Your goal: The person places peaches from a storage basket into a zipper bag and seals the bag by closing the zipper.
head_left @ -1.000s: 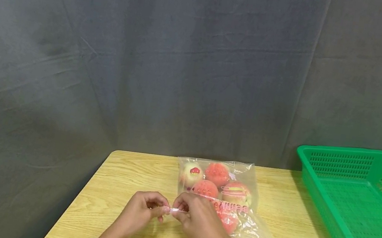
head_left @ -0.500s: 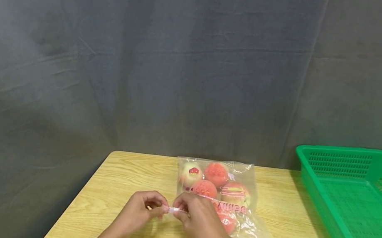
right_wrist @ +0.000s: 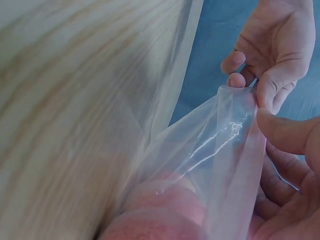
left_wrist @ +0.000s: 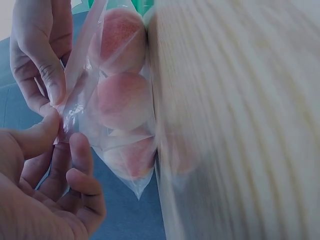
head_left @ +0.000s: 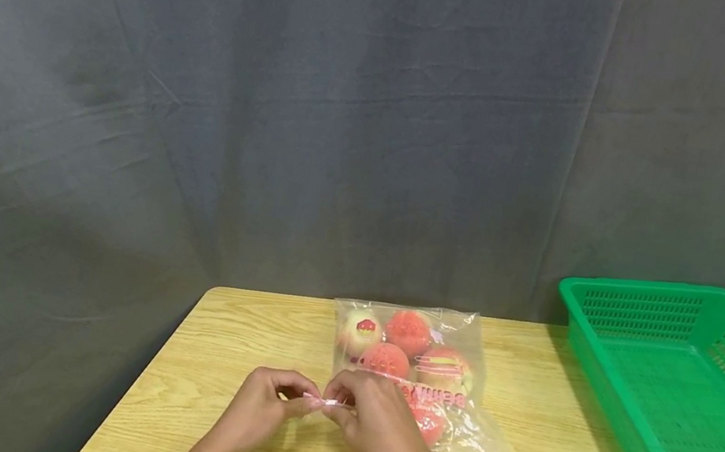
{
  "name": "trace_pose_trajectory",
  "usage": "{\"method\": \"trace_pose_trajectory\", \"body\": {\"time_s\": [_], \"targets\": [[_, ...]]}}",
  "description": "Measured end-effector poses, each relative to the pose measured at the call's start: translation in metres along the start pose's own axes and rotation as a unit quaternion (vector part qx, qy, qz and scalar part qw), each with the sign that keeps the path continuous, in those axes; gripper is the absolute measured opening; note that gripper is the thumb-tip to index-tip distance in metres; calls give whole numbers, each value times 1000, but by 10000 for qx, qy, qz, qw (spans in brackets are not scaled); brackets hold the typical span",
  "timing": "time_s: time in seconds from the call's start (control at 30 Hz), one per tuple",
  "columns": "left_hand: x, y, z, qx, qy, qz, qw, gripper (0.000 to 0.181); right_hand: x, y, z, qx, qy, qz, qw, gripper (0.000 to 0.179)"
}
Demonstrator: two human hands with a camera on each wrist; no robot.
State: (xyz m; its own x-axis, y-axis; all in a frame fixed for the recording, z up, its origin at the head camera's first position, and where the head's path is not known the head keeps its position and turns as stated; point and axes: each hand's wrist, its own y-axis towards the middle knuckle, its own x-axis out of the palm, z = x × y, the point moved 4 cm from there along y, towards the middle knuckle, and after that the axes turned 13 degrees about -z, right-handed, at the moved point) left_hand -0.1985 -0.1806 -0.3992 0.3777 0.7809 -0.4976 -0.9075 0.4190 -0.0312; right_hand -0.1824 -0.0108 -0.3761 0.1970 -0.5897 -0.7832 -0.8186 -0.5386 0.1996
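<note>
A clear zip bag (head_left: pixel 469 428) with pink zip edging and red print lies on the table, holding several peaches (head_left: pixel 409 333). At the bag's near left corner, my left hand (head_left: pixel 256 408) pinches the end of the pink edge between thumb and fingers. Right beside it, my right hand (head_left: pixel 382 429) pinches the same edge, with the two hands' fingertips almost touching. In the left wrist view the pink zip edge (left_wrist: pixel 82 55) rises above the peaches. The right wrist view shows the bag's corner (right_wrist: pixel 232 107) stretched up toward both hands.
A green plastic basket (head_left: pixel 622 397) with slotted sides stands to the right of the bag. The light wood table (head_left: pixel 231 324) has its left edge close to my left hand. A dark grey cloth (head_left: pixel 353 112) hangs behind the table.
My right fingertips have come a little left, closer to the left ones along the pink edge. The edge tilts slightly differently between them. The bag and basket stay in place.
</note>
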Motion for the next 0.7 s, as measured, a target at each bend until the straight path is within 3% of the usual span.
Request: {"method": "trace_pose_trajectory", "body": {"time_s": [0.7], "targets": [[-4,-2,-1,-385,-624,-4,9973,12,-3,-5,6,213,-44,47,9998,12]]}}
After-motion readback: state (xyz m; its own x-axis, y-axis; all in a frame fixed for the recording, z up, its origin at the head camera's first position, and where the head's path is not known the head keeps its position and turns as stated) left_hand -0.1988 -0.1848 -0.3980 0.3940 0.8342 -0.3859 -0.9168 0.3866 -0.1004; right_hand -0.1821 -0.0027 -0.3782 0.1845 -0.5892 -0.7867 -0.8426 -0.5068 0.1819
